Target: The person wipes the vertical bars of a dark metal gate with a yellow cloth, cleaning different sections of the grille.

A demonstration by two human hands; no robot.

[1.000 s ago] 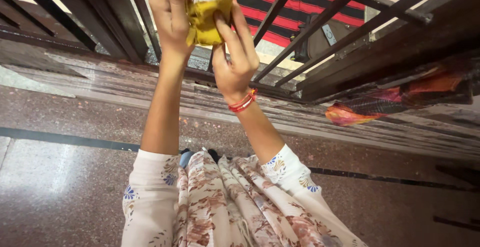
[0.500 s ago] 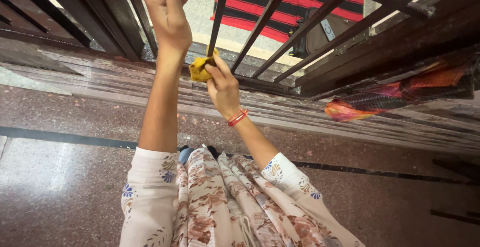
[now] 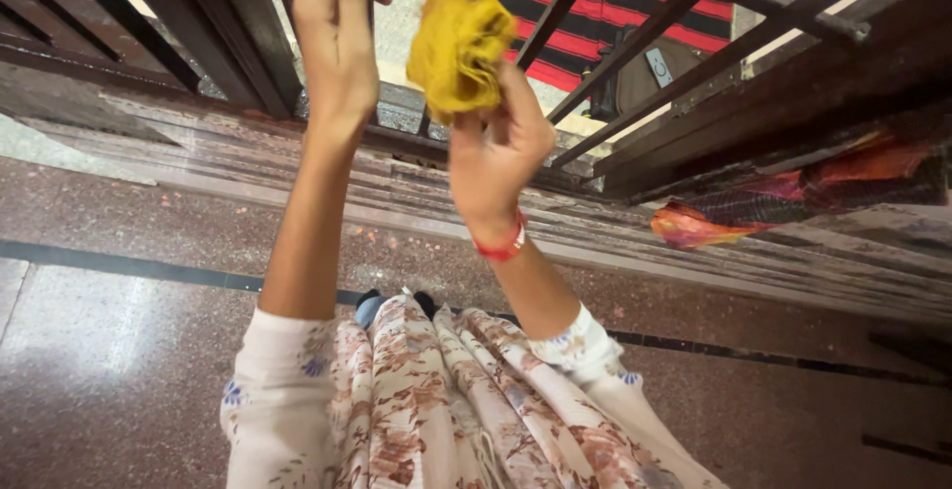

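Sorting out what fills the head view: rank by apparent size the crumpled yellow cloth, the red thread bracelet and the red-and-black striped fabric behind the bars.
1. Red-and-black striped fabric, though bars hide part and it lies farther away.
2. Crumpled yellow cloth, held in the right hand.
3. Red thread bracelet, clearly smallest.

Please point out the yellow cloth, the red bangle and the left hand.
yellow cloth [image 3: 458,48], head view, middle of the bunched cloth.
red bangle [image 3: 503,244], head view, band at the right wrist.
left hand [image 3: 335,38], head view, back of the hand.

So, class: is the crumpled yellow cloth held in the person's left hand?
No, the right hand grips the crumpled yellow cloth.
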